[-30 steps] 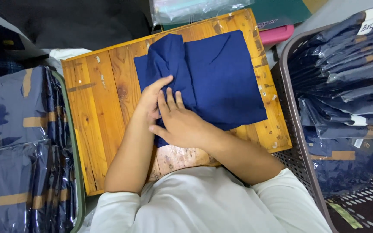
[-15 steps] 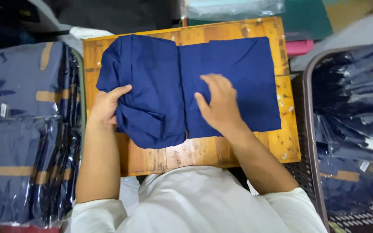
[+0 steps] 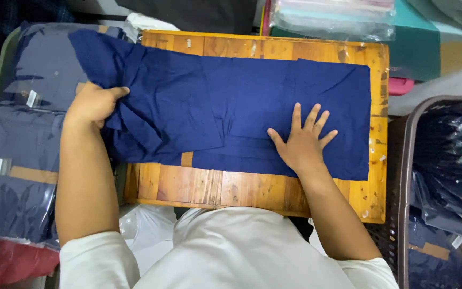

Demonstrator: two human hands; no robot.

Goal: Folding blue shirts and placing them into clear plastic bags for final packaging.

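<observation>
wooden board [image 3: 252, 187], basket [image 3: 405, 160] of bagged garments [image 3: 450, 155], bagged stacks [image 3: 12, 144]

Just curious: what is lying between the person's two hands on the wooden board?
In the head view, only the dark blue cloth spans from the left hand to the right hand.

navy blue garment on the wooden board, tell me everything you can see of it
The navy blue garment is plain, soft woven-looking cloth, creased, spread flat lengthwise across the wooden board. Its left end is folded over in layers and hangs past the board's left edge, over bagged garments. The left hand grips that bunched end; the right hand lies flat on it with fingers spread, pressing it down near the right. A gap in its lower edge shows bare wood. What kind of garment it is cannot be told.
</observation>
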